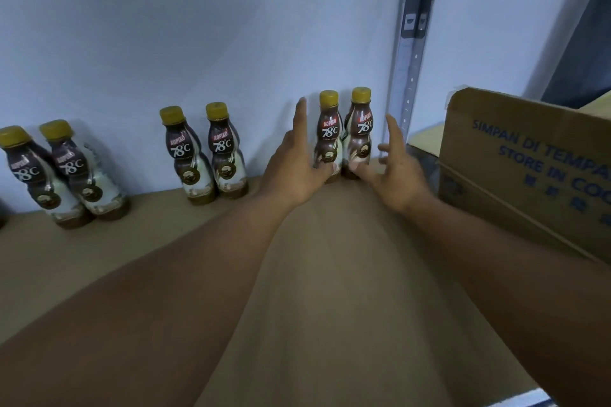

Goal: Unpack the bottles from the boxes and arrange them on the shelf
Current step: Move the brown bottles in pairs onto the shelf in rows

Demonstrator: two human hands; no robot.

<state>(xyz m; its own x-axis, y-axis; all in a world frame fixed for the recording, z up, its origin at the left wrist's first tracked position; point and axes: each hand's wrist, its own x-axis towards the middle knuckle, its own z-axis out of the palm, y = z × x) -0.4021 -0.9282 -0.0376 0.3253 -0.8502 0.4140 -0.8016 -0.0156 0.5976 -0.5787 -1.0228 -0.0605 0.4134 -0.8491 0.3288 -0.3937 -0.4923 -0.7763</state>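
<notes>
1. Reaching into mid-frame, the left hand (296, 172) has its fingers straight and spread with the index pointing up. Its thumb lies against the lower part of one bottle in the right pair (344, 139), and it grips nothing.
2. The right hand (395, 172) is also spread wide, index raised and the other fingers loosely bent. Its thumb touches the base of the pair's other bottle, without a grasp.
3. That pair stands upright between the hands, right of centre, side by side against the wall (198, 26).
4. The middle pair (205, 155) stands left of centre, and the left pair (62, 175) is near the left edge. Both are at the back of the shelf (330, 291).
5. A box (529, 175) with blue print fills the right edge, near the right hand. A metal post (410, 59) rises behind it.
</notes>
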